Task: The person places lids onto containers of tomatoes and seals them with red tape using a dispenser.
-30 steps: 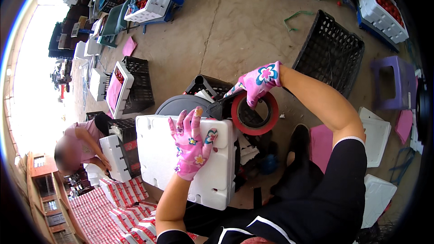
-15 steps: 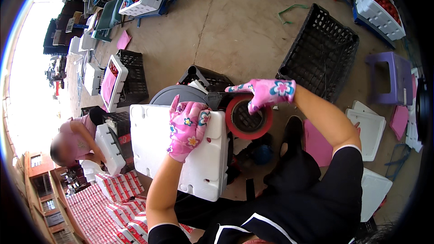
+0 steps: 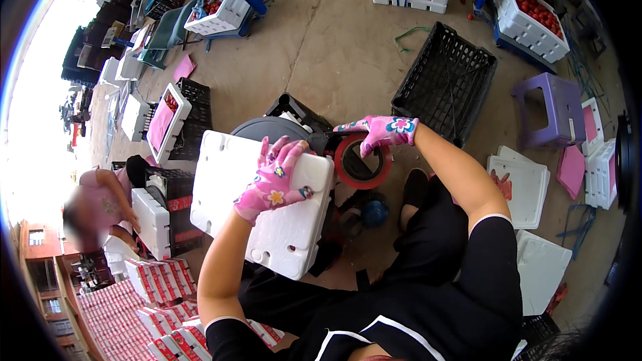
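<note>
A white foam box (image 3: 231, 170) stands tilted in front of me, its smooth face toward me. My left hand (image 3: 275, 184), in a pink flowered glove, lies on that face with fingers spread toward the far edge. Just right of the box, my right hand (image 3: 381, 132), gloved alike, grips a tape dispenser (image 3: 342, 166) carrying a large red-rimmed roll. Its fingers run along the dispenser's dark upper part, and the thumb points down over the roll. The dispenser's far end meets the box's far right corner. A round dark grey surface (image 3: 271, 128) shows behind the box.
An overturned-looking black crate (image 3: 445, 83) lies far right, near a purple stool (image 3: 552, 110). White foam lids (image 3: 521, 187) lie at right. Red-and-white cartons (image 3: 157, 281) are stacked at lower left, where another person (image 3: 100, 204) handles a white box. Foam boxes of red produce (image 3: 531, 17) stand farther off.
The foam box has turned and tilted slightly. My left hand's fingers have spread toward its far edge. My right hand stays on the dispenser. The other person's box has shifted.
</note>
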A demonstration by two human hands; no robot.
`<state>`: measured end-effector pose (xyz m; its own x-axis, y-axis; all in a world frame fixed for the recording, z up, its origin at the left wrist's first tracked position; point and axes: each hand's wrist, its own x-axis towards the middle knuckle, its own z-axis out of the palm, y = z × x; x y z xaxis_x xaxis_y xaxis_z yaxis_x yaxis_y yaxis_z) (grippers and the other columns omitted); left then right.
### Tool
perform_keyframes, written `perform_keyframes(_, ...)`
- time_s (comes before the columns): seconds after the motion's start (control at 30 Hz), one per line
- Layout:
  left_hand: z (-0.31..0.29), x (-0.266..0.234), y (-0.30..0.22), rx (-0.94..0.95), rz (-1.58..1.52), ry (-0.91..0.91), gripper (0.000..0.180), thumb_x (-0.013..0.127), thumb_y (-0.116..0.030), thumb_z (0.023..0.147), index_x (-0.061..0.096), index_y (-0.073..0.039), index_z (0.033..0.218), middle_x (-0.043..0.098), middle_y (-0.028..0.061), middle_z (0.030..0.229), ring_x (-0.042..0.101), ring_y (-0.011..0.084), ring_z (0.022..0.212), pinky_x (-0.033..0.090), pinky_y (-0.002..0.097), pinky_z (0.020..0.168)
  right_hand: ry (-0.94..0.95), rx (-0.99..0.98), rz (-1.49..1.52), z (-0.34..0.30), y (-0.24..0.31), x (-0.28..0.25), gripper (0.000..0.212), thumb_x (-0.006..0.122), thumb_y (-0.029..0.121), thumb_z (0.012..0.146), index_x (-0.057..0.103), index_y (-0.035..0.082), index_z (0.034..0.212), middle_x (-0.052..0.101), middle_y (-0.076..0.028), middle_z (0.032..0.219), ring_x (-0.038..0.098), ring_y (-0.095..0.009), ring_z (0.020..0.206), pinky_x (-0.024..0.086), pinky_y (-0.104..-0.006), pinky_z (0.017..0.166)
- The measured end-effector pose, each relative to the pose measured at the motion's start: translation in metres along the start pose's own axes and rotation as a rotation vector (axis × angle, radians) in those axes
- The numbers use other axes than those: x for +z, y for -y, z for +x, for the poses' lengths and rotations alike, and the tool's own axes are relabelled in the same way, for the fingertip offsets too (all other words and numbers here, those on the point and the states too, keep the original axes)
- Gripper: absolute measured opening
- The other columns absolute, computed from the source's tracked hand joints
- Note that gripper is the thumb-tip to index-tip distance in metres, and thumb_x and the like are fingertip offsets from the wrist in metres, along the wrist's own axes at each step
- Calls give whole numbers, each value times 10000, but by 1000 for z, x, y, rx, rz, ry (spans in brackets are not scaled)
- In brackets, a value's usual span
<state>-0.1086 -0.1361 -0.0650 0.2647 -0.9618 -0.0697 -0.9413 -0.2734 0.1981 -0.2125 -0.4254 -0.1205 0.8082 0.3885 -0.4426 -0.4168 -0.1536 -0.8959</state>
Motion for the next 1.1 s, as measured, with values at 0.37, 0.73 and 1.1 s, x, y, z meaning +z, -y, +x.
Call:
perform_keyframes(0.37,10,-3,22,-72,116,86,929,719,-655,642,483,-50,1307,553,129,1218,506,348,1205,165,562,1152,-35,-82,303,2,-14,11,842,669,39,720,365,73,1504,661,-23,838,580,-52,758,464,-220,676)
perform_keyframes(0.73,12,13,23,-43,71,-112,989,567,-794,688,494,-31,1312,601,130,1153,533,379,1142,189,562,1132,-146,-88,175,-13,-12,23,875,669,78,698,358,106,1515,625,-40,905,531,-103,736,464,-255,690)
perform_keyframes(1.1,50,-25,26,-170,-163,346,768,864,-447,556,618,-100,1196,683,110,1089,579,358,1063,402,437,973,-120,-59,296,-10,-3,15,867,681,83,717,342,81,1515,634,-48,1166,579,-88,874,490,-250,750)
